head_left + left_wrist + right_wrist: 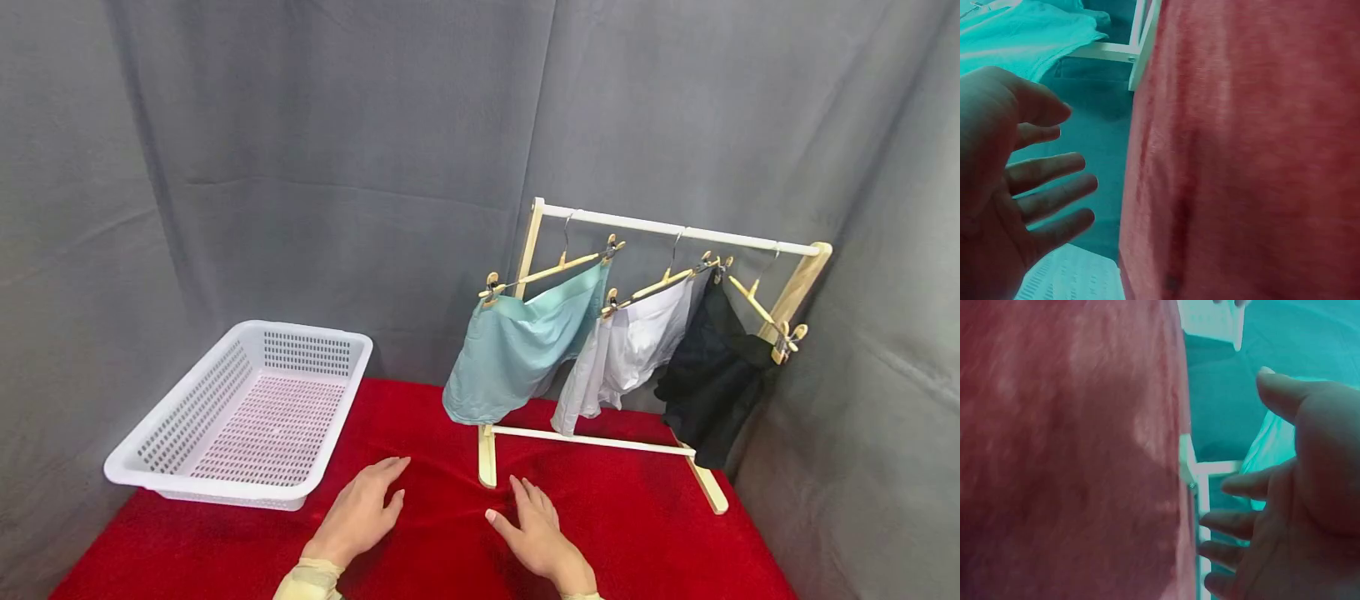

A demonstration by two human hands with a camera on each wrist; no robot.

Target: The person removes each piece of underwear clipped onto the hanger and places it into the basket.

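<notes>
Both hands hover palm-down over the red cloth (420,542) near its front edge, holding nothing. My left hand (367,504) has its fingers straight and slightly spread; in the left wrist view the left hand (1016,187) shows an open palm. My right hand (534,529) lies close to the foot of a small wooden drying rack (487,458), fingers relaxed; the right hand (1285,506) is open in its wrist view too. On the rack hang light blue shorts (517,350), white shorts (633,350) and black shorts (712,367), each clipped to a wooden hanger.
A white perforated plastic basket (165,467) with nothing in it stands at the left on the red cloth. Grey fabric (337,167) closes off the back and both sides. The rack's bottom rail (592,440) runs along the right.
</notes>
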